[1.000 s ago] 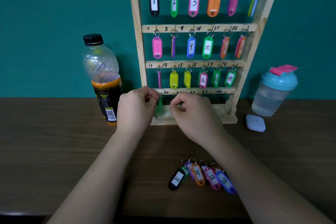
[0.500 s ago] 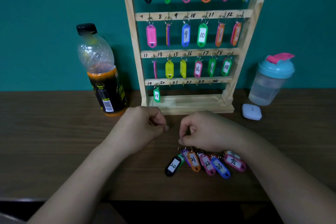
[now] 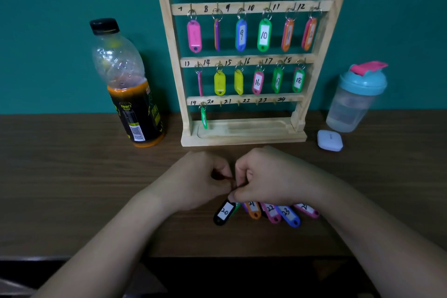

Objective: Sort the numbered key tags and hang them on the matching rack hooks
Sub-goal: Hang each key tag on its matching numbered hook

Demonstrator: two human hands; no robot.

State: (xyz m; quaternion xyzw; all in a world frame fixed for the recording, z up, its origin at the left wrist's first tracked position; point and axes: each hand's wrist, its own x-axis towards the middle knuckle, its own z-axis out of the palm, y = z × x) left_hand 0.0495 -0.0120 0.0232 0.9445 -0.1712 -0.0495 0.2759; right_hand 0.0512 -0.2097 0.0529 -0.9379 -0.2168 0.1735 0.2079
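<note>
Right hand (image 3: 268,176) pinches black tag 20 (image 3: 223,212) by its ring end; left hand (image 3: 200,181) curled, grip unclear. Best carried ring-up to hook 20 (image 3: 220,104), twelve o'clock.

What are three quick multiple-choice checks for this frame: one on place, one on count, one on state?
1. Where does the drink bottle stand relative to the rack?
A. to its left
B. to its right
C. on its base

2. How many tags hang on the rack's bottom row?
A. none
B. one
C. three

3. What state is the drink bottle in?
A. capped, partly full
B. open, empty
C. lying on its side

Key:
1 A: it stands upright on the table, left of the wooden frame.
2 B: only the green tag hangs there, at 19, while tag 20 lies on the table.
3 A: the black cap is on, and orange liquid fills only the lower part.
</note>
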